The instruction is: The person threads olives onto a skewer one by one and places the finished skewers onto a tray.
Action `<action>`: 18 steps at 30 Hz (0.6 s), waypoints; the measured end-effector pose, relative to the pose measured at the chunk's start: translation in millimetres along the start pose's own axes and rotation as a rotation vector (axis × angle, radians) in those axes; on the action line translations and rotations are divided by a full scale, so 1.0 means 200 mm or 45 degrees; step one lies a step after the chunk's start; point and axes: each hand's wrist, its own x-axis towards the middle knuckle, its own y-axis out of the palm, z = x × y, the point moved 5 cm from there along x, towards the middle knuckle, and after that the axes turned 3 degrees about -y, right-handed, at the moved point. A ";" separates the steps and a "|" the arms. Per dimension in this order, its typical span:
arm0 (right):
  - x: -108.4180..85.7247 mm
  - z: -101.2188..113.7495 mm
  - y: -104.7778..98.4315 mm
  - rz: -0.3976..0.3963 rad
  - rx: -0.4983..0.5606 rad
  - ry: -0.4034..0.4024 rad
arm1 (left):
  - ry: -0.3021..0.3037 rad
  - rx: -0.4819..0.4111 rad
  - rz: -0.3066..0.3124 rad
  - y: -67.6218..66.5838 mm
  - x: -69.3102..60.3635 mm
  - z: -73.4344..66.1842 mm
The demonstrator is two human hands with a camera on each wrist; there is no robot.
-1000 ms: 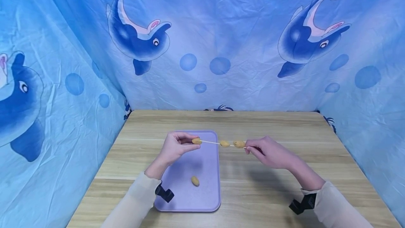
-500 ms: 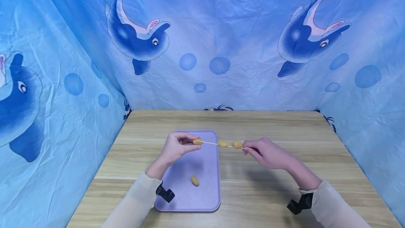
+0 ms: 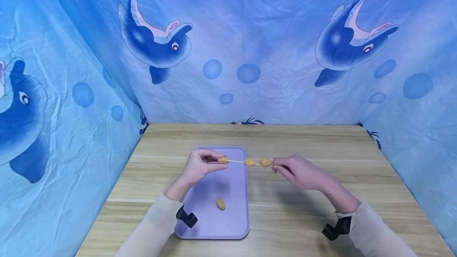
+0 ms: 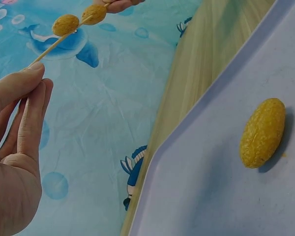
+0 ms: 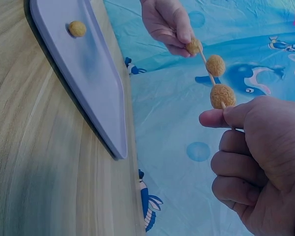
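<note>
My right hand (image 3: 298, 171) pinches one end of a thin wooden skewer (image 3: 236, 161) between thumb and forefinger, its other fingers curled in. Two golden-brown, wrinkled oval food pieces are threaded on it: one piece (image 5: 222, 96) close to the right fingertips, another piece (image 5: 216, 66) further along. My left hand (image 3: 200, 167) pinches a third oval piece (image 3: 223, 160) between thumb and fingers at the skewer's far end. The stick's tip shows at the left side of that piece; whether it passes through or across it I cannot tell. In the left wrist view the fingers hide this piece.
Below the left hand lies a shallow purple tray (image 3: 232, 225) on a wood-grain table (image 3: 307, 142). One loose oval piece (image 3: 220, 204) rests in the tray. Blue dolphin-print curtains (image 3: 278, 102) enclose the table at the back and sides.
My right hand has moved slightly left, bringing the skewer and its two pieces towards the left hand. The skewer's tip now reaches the left side of the pinched piece. The left hand stays nearly still.
</note>
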 end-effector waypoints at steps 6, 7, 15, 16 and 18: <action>0.01 0.00 0.00 -0.006 -0.011 -0.016 | 0.032 0.019 0.013 0.01 0.01 0.01; 0.01 0.00 0.00 -0.007 -0.014 -0.015 | 0.034 0.022 0.013 0.01 0.01 0.01; 0.01 -0.01 0.00 0.006 -0.023 0.014 | 0.008 0.036 0.000 0.01 0.02 0.01; 0.01 -0.01 0.00 0.006 -0.023 0.019 | 0.006 0.037 -0.001 0.01 0.02 0.01; 0.02 -0.01 0.00 0.004 -0.023 0.022 | 0.007 0.042 -0.003 0.01 0.02 0.01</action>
